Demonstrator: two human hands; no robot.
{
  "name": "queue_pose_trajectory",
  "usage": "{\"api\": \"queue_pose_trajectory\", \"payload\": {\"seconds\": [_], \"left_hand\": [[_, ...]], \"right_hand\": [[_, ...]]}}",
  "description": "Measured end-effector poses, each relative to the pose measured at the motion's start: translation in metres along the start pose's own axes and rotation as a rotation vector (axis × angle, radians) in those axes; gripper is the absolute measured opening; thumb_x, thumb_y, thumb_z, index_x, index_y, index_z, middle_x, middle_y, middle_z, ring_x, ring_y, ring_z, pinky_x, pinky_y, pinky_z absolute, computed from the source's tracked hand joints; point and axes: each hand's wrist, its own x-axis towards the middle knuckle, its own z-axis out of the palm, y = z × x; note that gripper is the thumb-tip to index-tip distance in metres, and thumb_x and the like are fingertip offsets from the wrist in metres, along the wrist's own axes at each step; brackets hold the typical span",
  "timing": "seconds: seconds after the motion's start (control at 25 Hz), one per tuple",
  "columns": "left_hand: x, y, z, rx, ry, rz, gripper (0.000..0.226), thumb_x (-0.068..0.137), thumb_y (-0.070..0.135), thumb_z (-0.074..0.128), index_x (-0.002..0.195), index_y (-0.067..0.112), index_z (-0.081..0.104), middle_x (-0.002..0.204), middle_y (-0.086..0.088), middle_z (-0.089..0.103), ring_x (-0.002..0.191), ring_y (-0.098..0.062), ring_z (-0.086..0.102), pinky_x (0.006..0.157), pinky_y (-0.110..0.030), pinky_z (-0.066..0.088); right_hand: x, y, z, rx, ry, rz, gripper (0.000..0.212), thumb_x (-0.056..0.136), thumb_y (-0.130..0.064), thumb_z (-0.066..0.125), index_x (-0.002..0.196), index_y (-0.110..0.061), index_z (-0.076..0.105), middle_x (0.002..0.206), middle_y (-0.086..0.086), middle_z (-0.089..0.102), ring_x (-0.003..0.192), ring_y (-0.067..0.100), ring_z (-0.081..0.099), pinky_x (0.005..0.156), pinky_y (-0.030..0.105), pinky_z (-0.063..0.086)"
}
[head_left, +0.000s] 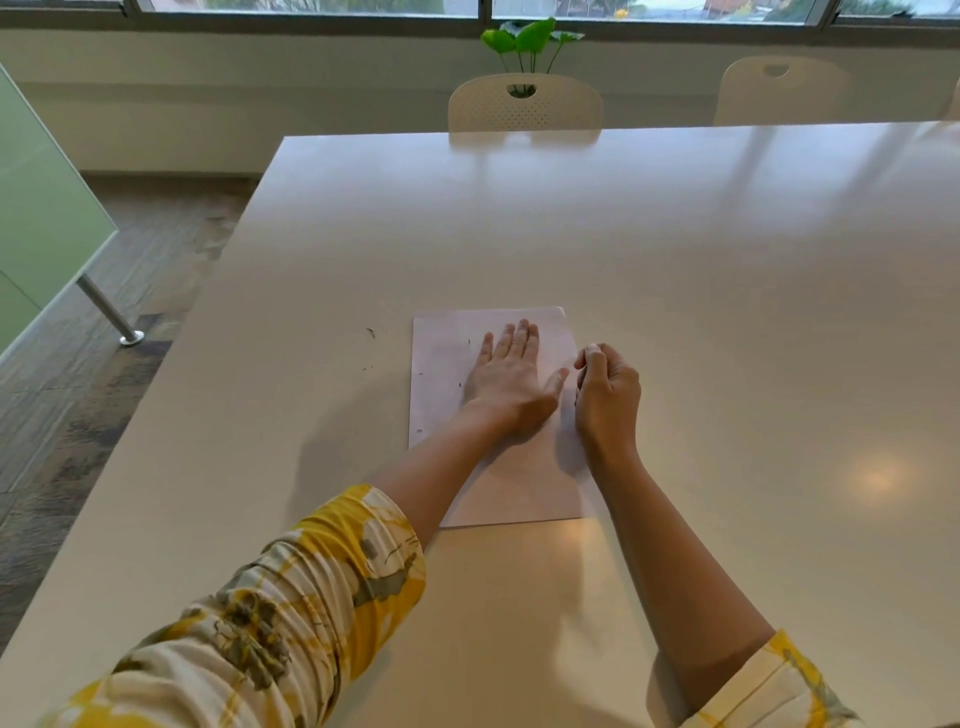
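Head view: my left hand (506, 382) lies flat, pinning the paper (440, 358) toward the table's (675, 249) near edge (no sliding); my right hand (605, 395) curls at its right side, hold unclear.

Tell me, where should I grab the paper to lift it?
Probably the right edge, coming from the right. The paper lies flat on the table, so slide a thumb-and-finger grip under that free edge; the left hand presses the middle, the right hand sits curled there.
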Motion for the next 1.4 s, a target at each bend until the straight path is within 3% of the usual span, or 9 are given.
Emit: {"api": "queue_pose_trajectory", "payload": {"seconds": [0.2, 0.4, 0.48, 0.56, 0.68, 0.8, 0.96, 1.2, 1.4], "left_hand": [[-0.007, -0.04, -0.013, 0.013, 0.014, -0.156, 0.09, 0.095, 0.07, 0.01, 0.157, 0.009, -0.01, 0.166, -0.003, -0.015, 0.151, -0.016, -0.02, 0.119, -0.036, -0.019], [-0.016, -0.085, -0.046, 0.285, -0.04, -0.421, 0.102, 0.09, 0.076, 0.001, 0.154, -0.003, -0.011, 0.164, -0.016, -0.018, 0.148, -0.024, -0.029, 0.112, -0.046, -0.031], [-0.017, -0.081, -0.051, 0.257, 0.012, -0.381, 0.096, 0.093, 0.072, 0.002, 0.154, -0.002, -0.011, 0.163, -0.016, -0.02, 0.148, -0.025, -0.028, 0.112, -0.045, -0.029], [-0.017, -0.057, -0.045, 0.105, 0.031, -0.206, 0.083, 0.1, 0.06, 0.01, 0.155, 0.002, -0.01, 0.164, -0.012, -0.02, 0.149, -0.023, -0.026, 0.115, -0.04, -0.025], [-0.022, -0.013, -0.021, -0.104, -0.026, 0.033, 0.066, 0.107, 0.04, 0.019, 0.157, 0.006, -0.009, 0.165, -0.008, -0.018, 0.15, -0.019, -0.023, 0.116, -0.033, -0.019], [-0.027, 0.002, -0.002, -0.117, -0.065, 0.143, 0.062, 0.108, 0.036, 0.019, 0.158, 0.011, -0.007, 0.166, -0.005, -0.015, 0.151, -0.015, -0.019, 0.115, -0.029, -0.016], [-0.025, -0.011, 0.0, -0.031, -0.025, 0.108, 0.069, 0.105, 0.05, 0.017, 0.159, 0.013, -0.006, 0.167, -0.002, -0.012, 0.152, -0.013, -0.014, 0.118, -0.031, -0.013], [-0.02, -0.053, -0.014, -0.017, 0.004, -0.092, 0.083, 0.098, 0.066, 0.014, 0.159, 0.013, -0.007, 0.166, 0.0, -0.013, 0.152, -0.013, -0.013, 0.123, -0.035, -0.01], [-0.022, -0.098, -0.034, 0.075, -0.025, -0.174, 0.094, 0.092, 0.075, 0.003, 0.158, 0.009, -0.008, 0.166, -0.004, -0.016, 0.151, -0.014, -0.021, 0.122, -0.036, -0.015]], "right_hand": [[-0.001, -0.004, 0.0, -0.032, -0.016, -0.02, 0.036, 0.1, -0.016, 0.04, 0.066, -0.018, 0.05, 0.059, 0.003, 0.042, 0.056, 0.015, 0.039, 0.057, 0.031, 0.033], [-0.003, -0.007, 0.001, -0.049, -0.048, -0.036, 0.036, 0.097, -0.012, 0.042, 0.063, -0.02, 0.048, 0.056, -0.001, 0.039, 0.054, 0.013, 0.035, 0.056, 0.03, 0.03], [-0.002, -0.006, 0.002, -0.064, -0.055, -0.039, 0.034, 0.097, -0.012, 0.042, 0.064, -0.018, 0.049, 0.056, 0.0, 0.04, 0.054, 0.013, 0.036, 0.057, 0.03, 0.031], [-0.001, -0.005, 0.003, -0.067, -0.06, -0.04, 0.034, 0.097, -0.013, 0.042, 0.064, -0.017, 0.049, 0.056, 0.002, 0.04, 0.054, 0.014, 0.036, 0.057, 0.031, 0.031], [-0.003, -0.006, 0.003, -0.06, -0.063, -0.035, 0.035, 0.097, -0.016, 0.042, 0.064, -0.019, 0.049, 0.055, 0.002, 0.038, 0.051, 0.013, 0.033, 0.054, 0.03, 0.028], [-0.004, -0.004, 0.004, -0.059, -0.081, -0.025, 0.034, 0.099, -0.018, 0.042, 0.067, -0.018, 0.052, 0.053, -0.005, 0.043, 0.05, 0.009, 0.036, 0.052, 0.028, 0.033], [-0.004, -0.002, 0.006, -0.107, -0.105, -0.053, 0.034, 0.099, -0.019, 0.043, 0.067, -0.018, 0.054, 0.052, -0.008, 0.045, 0.049, 0.005, 0.038, 0.052, 0.024, 0.035], [-0.005, -0.003, 0.008, -0.141, -0.121, -0.089, 0.031, 0.093, -0.025, 0.043, 0.064, -0.018, 0.052, 0.047, -0.012, 0.04, 0.046, 0.004, 0.034, 0.048, 0.018, 0.029], [-0.005, -0.002, 0.007, -0.15, -0.123, -0.102, 0.032, 0.095, -0.017, 0.044, 0.066, -0.004, 0.052, 0.048, -0.011, 0.037, 0.045, 0.004, 0.033, 0.046, 0.016, 0.027]]}}
